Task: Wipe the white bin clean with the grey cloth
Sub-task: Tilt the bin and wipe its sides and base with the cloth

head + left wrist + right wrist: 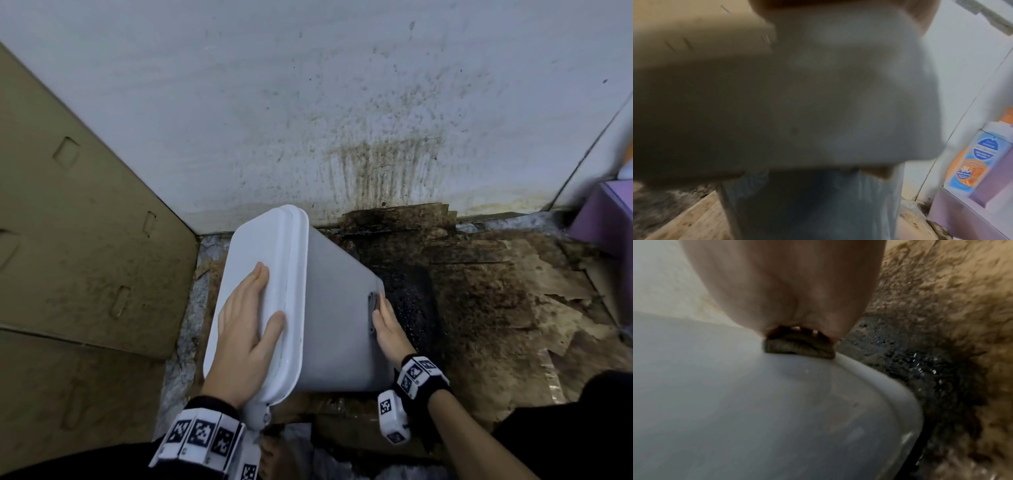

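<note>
The white bin (pixel 339 315) is tipped over to the left on the dirty floor, its closed lid (pixel 274 246) facing up and left. My left hand (pixel 245 325) lies flat on the lid with straight fingers, the thumb over the lid's rim. My right hand (pixel 387 322) holds the folded grey cloth (pixel 372 303) against the bin's side, close to its bottom edge. In the right wrist view the bunched cloth (pixel 799 347) sits under my right hand (pixel 787 288) on the bin wall (pixel 756 402). The left wrist view is blurred, filled by the bin (pixel 838 97).
A cardboard sheet (pixel 68 222) stands at the left. The white wall (pixel 342 102) behind is streaked with brown stains. A wet black patch (pixel 414 301) and torn, soiled cardboard cover the floor to the right. A purple box (pixel 603 216) sits far right, with an orange-and-blue labelled bottle (pixel 972 159).
</note>
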Available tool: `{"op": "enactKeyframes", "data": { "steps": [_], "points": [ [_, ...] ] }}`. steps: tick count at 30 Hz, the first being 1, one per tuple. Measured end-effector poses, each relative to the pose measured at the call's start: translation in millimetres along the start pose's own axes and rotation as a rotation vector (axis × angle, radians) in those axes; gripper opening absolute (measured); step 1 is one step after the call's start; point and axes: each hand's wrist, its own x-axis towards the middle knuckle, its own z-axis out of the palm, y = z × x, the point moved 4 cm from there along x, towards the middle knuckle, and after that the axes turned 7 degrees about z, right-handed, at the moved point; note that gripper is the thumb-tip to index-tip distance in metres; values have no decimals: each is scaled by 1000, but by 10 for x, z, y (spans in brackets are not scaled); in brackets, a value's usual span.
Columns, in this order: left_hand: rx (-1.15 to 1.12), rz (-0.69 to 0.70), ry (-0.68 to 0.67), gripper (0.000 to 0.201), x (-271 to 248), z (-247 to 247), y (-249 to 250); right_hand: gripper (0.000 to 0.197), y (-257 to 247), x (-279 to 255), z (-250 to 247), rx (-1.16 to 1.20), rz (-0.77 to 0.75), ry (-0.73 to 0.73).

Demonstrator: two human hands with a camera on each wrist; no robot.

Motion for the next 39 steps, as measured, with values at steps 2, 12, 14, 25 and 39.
{"op": "enactKeyframes", "data": {
  "steps": [2,12,14,25,39],
  "points": [
    [27,4,1,66,15,21,4,54,-82,-53,40,44,-16,56],
    [21,-5,10,68,27,40,-9,50,-988,-1119,552,6,-358,170],
    [35,3,16,70,27,58,9,52,-1090,-1348,631,52,-473,175],
    [27,-8,10,69,37,93,133,48,208,-718,397,59,-228,302],
    [47,6,10,69,69,164,237,59,-427,-1185,557,365,-95,319]
  ]
}}
